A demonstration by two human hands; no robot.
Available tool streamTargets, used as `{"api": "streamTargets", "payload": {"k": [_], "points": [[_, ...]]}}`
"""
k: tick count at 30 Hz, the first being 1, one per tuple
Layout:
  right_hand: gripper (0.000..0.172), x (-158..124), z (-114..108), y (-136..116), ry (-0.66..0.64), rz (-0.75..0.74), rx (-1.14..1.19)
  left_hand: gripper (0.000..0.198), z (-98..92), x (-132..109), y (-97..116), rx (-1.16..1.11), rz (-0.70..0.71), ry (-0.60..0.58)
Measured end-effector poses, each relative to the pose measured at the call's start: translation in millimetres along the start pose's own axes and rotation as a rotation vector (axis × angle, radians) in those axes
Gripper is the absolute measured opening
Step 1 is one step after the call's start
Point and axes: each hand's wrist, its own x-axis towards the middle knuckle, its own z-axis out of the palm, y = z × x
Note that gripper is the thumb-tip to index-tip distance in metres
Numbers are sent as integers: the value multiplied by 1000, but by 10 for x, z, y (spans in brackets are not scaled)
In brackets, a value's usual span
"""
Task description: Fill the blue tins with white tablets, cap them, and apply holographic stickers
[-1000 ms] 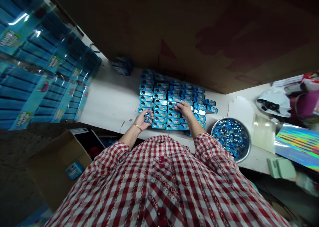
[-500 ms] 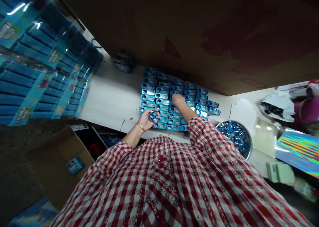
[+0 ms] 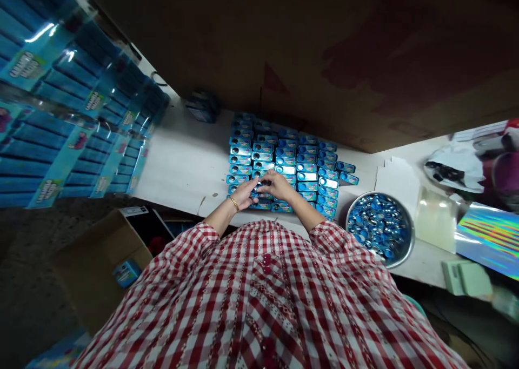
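Several rows of small blue boxes (image 3: 300,158) lie packed together on the white table (image 3: 186,163). My left hand (image 3: 245,194) is cupped near the front of the rows, closed on small blue round pieces. My right hand (image 3: 276,185) meets it just to the right, its fingertips pinching at what the left hand holds. Both hands hover over the nearest row of boxes. A gold bangle sits on my left wrist.
A metal bowl (image 3: 399,253) full of small blue round pieces stands at the right. Wrapped packs of blue boxes (image 3: 60,136) are stacked at the left. An open cardboard carton (image 3: 97,261) sits below the table edge. A cardboard wall (image 3: 324,61) stands behind the rows. Holographic sheet (image 3: 486,234) lies far right.
My right hand drew back from the far rows of boxes and came to my left hand at the front. My left hand shifted slightly right.
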Motion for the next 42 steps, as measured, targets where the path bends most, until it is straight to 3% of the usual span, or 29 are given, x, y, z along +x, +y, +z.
{"api": "streamTargets", "payload": {"k": [5,9,14,16,18,21,23,27,31,34,37,42], "points": [[14,-217,22,222,16,50,219,37,-32,-47,-95,82,-132,-151],[16,-420,42,286,-56,-16,190,40,-48,-51,-170,159,-241,-243],[14,-507,79,310,-14,-37,270,38,-35,-19,-183,201,-301,-308],[15,-497,71,352,16,2,323,33,-17,-6,-177,211,-301,-326],[17,-464,27,399,96,134,310,27,0,8,-168,185,-283,-306],[17,-360,-102,427,223,384,68,27,8,24,-141,117,-229,-202],[18,-248,-193,400,224,489,-184,27,-2,28,-113,94,-181,-128],[32,54,-276,309,26,598,-531,26,-26,15,-64,63,-96,-43],[47,318,-282,309,-117,636,-638,28,-30,0,-39,45,-24,-21],[50,335,-311,317,-137,629,-654,27,-34,3,-18,42,-16,-18],[44,165,-314,252,-75,540,-603,24,-50,28,-3,47,-33,13],[26,-130,-140,98,-23,-9,-199,34,-44,74,-22,90,-59,33]]}}
